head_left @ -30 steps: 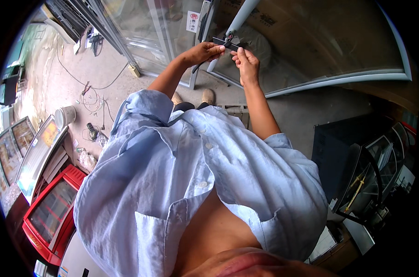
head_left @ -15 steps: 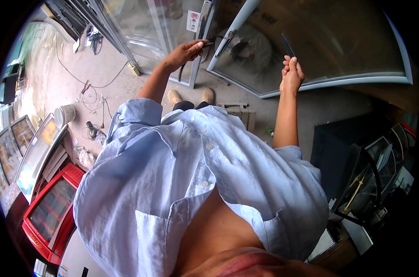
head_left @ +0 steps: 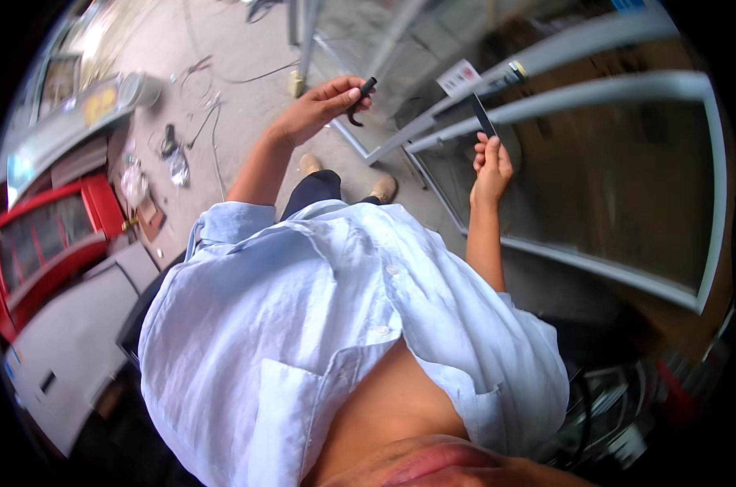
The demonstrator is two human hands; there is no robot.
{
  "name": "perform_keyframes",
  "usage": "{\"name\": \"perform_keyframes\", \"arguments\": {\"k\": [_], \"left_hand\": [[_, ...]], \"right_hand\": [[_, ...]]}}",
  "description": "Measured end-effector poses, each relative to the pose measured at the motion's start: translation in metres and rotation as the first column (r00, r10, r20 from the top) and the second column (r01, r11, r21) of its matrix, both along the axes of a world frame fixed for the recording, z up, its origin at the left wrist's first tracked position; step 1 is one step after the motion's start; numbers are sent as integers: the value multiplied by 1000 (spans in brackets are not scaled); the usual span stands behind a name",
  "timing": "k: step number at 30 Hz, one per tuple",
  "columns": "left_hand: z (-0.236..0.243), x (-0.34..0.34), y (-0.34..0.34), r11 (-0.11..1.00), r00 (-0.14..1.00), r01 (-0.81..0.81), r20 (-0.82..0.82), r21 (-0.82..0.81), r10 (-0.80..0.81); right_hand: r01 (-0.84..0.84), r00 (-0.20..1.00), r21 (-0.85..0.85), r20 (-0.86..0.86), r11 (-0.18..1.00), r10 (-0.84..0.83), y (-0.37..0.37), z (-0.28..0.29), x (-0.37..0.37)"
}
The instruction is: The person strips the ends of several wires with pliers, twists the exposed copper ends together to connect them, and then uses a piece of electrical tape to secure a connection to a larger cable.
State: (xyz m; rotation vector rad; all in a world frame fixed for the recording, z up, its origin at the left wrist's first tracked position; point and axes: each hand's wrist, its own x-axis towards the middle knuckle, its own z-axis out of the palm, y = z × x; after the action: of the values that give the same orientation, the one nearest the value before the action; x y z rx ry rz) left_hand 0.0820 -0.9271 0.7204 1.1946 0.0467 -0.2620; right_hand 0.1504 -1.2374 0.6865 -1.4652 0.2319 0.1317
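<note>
Near the top middle, my left hand (head_left: 327,105) is closed around a short black curved piece (head_left: 369,84), like a tube or a length of cord, with its ends sticking out. My right hand (head_left: 490,170) grips a flat black strip (head_left: 482,112) that points up and forward. Beyond both hands stand glass door panels with grey frames (head_left: 712,203), one carrying a white label (head_left: 456,77). The panels are somewhat blurred, and whether the strip touches one is hard to tell.
Cables (head_left: 250,79), a plastic bag (head_left: 178,166) and a grey-white bucket (head_left: 145,88) lie or stand on the concrete floor (head_left: 133,36). At left are a red framed glass lid (head_left: 98,207) and a pale flat panel (head_left: 60,341). Dark clutter fills the lower right.
My hands were together on the black pieces and have moved apart, each keeping one. The view and my body have turned rightward, and my feet have shifted.
</note>
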Motion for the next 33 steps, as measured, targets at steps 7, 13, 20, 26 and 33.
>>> {"name": "perform_keyframes", "arguments": {"k": [7, 13, 20, 26, 33], "left_hand": [[-55, -101, 114, 917, 934, -268, -154, 295, 322], [-116, -239, 214, 420, 809, -124, -154, 899, 568], [-142, -334, 262, 643, 639, -119, -438, 756, 633], [-223, -383, 243, 683, 530, -308, -477, 663, 702], [-255, -363, 276, 671, 286, -563, -648, 483, 706]], "right_hand": [[-351, 931, -148, -164, 924, 327, 113, -14, -31], [-688, 687, -118, -421, 716, 591, 230, -99, -62], [-650, 86, -760, -81, -6, 993, 384, -186, -64], [-420, -204, -839, -284, -346, 937, 524, -140, -98], [-607, -230, -697, -304, -381, 924, 663, -192, -66]]}}
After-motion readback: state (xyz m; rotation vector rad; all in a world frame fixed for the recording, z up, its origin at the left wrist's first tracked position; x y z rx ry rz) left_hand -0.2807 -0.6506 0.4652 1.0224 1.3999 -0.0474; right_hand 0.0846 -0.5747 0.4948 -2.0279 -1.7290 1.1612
